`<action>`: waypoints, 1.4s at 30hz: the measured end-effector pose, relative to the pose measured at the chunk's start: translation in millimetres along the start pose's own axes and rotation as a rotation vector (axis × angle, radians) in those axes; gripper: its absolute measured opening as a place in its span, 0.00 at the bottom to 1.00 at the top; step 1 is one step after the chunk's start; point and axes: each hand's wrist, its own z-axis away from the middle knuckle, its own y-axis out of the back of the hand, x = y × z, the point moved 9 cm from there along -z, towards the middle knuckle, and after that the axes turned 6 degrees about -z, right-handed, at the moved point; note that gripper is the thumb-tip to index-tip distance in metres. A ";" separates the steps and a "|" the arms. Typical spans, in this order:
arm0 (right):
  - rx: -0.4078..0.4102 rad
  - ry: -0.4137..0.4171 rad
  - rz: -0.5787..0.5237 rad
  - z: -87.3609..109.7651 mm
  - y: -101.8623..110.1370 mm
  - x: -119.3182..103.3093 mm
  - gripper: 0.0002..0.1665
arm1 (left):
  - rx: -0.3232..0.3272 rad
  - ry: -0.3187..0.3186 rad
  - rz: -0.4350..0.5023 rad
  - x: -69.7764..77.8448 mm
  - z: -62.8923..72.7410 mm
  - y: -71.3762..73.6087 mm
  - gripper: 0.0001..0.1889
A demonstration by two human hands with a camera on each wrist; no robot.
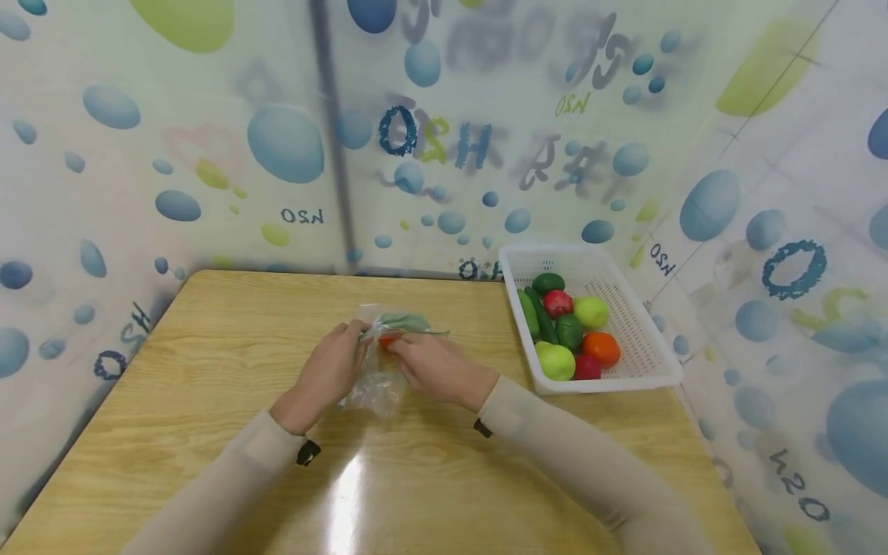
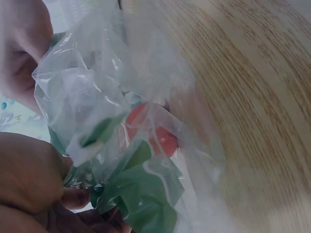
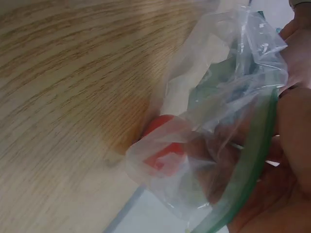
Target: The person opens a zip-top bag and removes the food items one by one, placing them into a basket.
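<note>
A clear plastic zip bag point(image 1: 378, 389) with green patches and a green strip along its mouth is between both hands above the table. A round red vegetable, perhaps a tomato point(image 2: 151, 128), shows through the plastic. My left hand point(image 1: 336, 362) grips the bag's edge with curled fingers, seen at the lower left of the left wrist view. Opposite it, my right hand point(image 1: 444, 370) has its fingers bent at the bag's mouth beside the green strip point(image 3: 250, 165). Some of those fingers show through the plastic, close to the red vegetable; whether they touch it is hard to tell.
To the right on the wooden table point(image 1: 229, 347) stands a white perforated basket point(image 1: 641, 347). It holds several green, red and orange fruits and vegetables, among them a cucumber point(image 1: 541, 316). Behind the table rises a wall covering point(image 1: 444, 177) printed with bubbles.
</note>
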 end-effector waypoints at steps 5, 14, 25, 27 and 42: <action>0.016 -0.036 0.044 -6.5 -3.3 7.3 0.30 | -0.017 0.022 0.008 -2.8 0.2 -0.9 0.15; 0.003 -0.095 0.073 -17.2 -11.3 18.1 0.34 | -0.046 0.036 0.041 -7.5 0.7 -6.0 0.15; 0.058 -0.147 0.132 -24.0 -9.4 24.4 0.33 | 0.006 0.031 0.079 -8.7 0.1 0.4 0.18; 0.051 -0.152 0.134 -24.6 -10.9 24.1 0.34 | 0.000 0.033 0.080 -9.6 0.8 -0.3 0.18; 0.094 -0.145 0.169 -31.2 -19.3 27.8 0.40 | 0.036 -0.033 0.029 -7.7 1.9 5.3 0.27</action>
